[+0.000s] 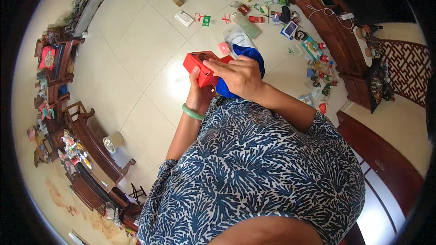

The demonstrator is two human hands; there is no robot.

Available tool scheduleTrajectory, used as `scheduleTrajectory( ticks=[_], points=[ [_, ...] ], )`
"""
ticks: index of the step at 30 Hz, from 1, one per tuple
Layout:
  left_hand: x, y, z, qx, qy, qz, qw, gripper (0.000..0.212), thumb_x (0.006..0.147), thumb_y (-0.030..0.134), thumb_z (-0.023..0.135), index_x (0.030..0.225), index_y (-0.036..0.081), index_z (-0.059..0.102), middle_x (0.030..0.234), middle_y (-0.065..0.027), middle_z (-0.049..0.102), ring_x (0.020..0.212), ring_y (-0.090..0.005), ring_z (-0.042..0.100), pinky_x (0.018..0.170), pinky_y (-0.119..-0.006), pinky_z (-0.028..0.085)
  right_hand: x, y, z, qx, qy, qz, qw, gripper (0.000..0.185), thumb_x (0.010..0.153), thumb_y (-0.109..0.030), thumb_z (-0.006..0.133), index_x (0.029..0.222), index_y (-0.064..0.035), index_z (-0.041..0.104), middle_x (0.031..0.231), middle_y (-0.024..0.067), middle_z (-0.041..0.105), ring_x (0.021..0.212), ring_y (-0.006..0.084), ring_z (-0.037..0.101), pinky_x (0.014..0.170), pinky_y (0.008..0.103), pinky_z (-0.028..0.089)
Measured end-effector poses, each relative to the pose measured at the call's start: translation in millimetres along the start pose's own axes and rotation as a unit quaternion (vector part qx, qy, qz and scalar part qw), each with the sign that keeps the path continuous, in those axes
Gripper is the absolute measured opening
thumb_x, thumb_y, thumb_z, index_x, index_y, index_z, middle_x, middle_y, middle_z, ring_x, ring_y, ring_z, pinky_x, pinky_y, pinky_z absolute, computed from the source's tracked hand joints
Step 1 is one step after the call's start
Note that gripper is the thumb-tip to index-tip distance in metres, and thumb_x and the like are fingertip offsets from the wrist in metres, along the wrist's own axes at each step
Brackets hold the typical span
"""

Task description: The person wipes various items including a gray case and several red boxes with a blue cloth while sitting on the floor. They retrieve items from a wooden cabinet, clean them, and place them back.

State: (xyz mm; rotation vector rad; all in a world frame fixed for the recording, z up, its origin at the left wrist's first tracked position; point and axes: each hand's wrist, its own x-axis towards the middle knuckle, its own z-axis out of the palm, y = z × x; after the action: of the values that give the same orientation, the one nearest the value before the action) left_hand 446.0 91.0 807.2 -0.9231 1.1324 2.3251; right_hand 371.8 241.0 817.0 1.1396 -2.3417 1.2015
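In front of my body, my left hand, with a green bangle on its wrist, supports a small red cardboard box. Its thumb lies along the near side, while the other fingers are mostly hidden below the box. My right hand has a bright blue cloth bunched in it. The cloth shows above and below that hand. Two of its extended fingers reach over the box's dark-printed top. A red flap or edge shows beside the right knuckles; whether it belongs to the box I cannot tell.
On the tiled floor ahead and to the right lie a white plastic bag, a pink card, a white packet and several bottles and packages. A dark wooden cabinet stands right. Wooden furniture and a waste bin are left.
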Motion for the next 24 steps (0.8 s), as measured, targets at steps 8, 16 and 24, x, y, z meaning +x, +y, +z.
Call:
scheduleTrajectory(
  ticks=[8,16,24],
  points=[
    [-10.7,-7.2,0.4,-0.042,-0.002,0.05,0.998,0.073,0.087,0.065,0.039,0.134,0.009,0.039,0.128,-0.012,0.051,0.116,-0.0247,0.053,0.094,-0.04,0.046,-2.1,7.6,-0.6,0.092,-0.097,0.011,0.991,0.038,0.077,-0.012,0.065,0.114,-0.0115,0.066,0.081,0.0061,0.07,0.068,0.0158,0.067,0.058,0.0323,0.045],
    [-14.2,-0.8,-20.6,0.012,-0.013,0.052,0.999,0.075,0.086,0.064,0.04,0.138,0.01,0.035,0.127,-0.0113,0.052,0.114,-0.0246,0.055,0.091,-0.041,0.049,26.2,3.2,-8.4,0.202,-0.121,0.097,0.967,0.022,0.068,-0.02,0.072,0.088,-0.0112,0.074,0.093,0.0021,0.07,0.077,0.0183,0.067,0.067,0.0293,0.052],
    [-10.9,8.6,-15.6,-0.054,-0.046,0.126,0.989,0.077,0.086,0.069,0.036,0.14,0.014,0.035,0.135,-0.0095,0.046,0.124,-0.0254,0.045,0.103,-0.041,0.038,14.7,-16.9,1.7,0.099,-0.078,0.05,0.991,0.035,0.074,-0.024,0.071,0.106,-0.0099,0.068,0.106,0.0042,0.064,0.07,0.0206,0.064,0.062,0.0328,0.052]
  ],
)
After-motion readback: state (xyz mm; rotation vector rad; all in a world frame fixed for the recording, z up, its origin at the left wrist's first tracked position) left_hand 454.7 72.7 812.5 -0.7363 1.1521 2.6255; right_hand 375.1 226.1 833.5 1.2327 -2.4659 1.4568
